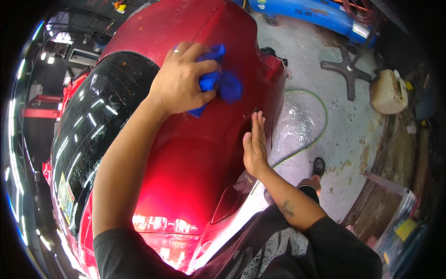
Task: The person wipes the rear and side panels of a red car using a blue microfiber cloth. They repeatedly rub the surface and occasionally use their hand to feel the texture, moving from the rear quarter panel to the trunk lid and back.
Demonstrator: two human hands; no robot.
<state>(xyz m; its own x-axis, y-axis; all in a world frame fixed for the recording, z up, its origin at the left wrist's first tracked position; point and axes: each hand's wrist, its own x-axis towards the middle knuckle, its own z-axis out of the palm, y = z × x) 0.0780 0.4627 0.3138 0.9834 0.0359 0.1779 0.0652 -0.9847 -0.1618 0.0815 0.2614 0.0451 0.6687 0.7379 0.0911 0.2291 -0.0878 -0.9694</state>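
Observation:
My left hand [183, 76] is closed around a blue cloth [209, 82] and presses it on the glossy red panel [176, 139] of a car. Folds of the cloth stick out past the fingers on both sides, and its reflection shows in the paint. Lower and to the right, my right hand [255, 146] is held flat with the fingers stretched out, empty, by the car's side edge. Whether its palm touches the bodywork I cannot tell. To the left of my left arm lies the car's dark rear window [100, 97], with wet-looking streaks on it.
A thin green hose [324, 125] curves over the wet grey floor [302, 111] beside the car. Farther right are a dark star-shaped stand base [349, 69] and a stained off-white jerrycan [389, 93]. At the top stands a blue tank [306, 16]. A clear plastic box [395, 218] sits lower right.

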